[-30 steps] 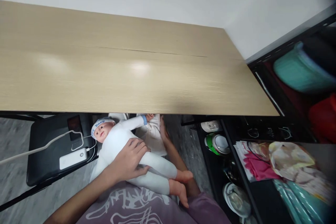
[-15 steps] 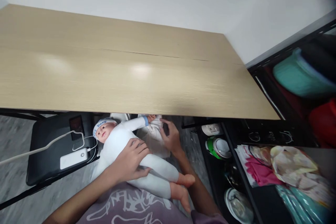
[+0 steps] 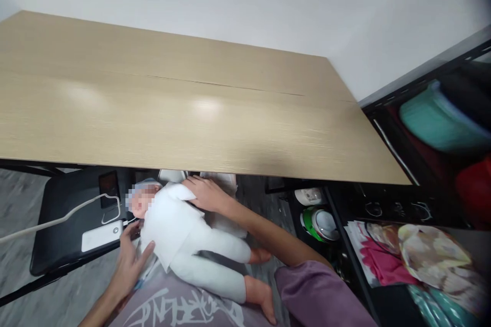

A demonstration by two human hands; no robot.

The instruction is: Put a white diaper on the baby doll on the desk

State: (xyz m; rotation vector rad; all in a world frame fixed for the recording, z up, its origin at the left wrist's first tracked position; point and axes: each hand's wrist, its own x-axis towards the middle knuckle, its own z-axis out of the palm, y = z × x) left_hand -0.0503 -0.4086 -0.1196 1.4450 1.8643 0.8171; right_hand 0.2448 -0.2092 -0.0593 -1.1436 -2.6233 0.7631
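Note:
A baby doll (image 3: 176, 225) in white clothes and a pale blue cap lies across my lap, its head to the left and bare feet to the right. My left hand (image 3: 131, 258) is at its near side just below the head, thumb and fingers apart around its edge. Over the doll's far arm curls my right hand (image 3: 207, 193), close under the table edge. That arm's end is hidden beneath my fingers. Behind the doll, partly covered by my right arm, is some whitish cloth (image 3: 226, 225).
A wooden table (image 3: 192, 127) spans the view ahead. At left, a black stool (image 3: 57, 225) carries a white power bank (image 3: 100, 237), a dark phone (image 3: 109, 189) and a cable (image 3: 72, 212). Black shelves at right hold a pink cloth (image 3: 387, 263), bags and a green-and-white container (image 3: 320, 222).
My left hand has moved from the doll's middle to its side near the head. My right hand has come left onto its far arm. The doll's body has turned.

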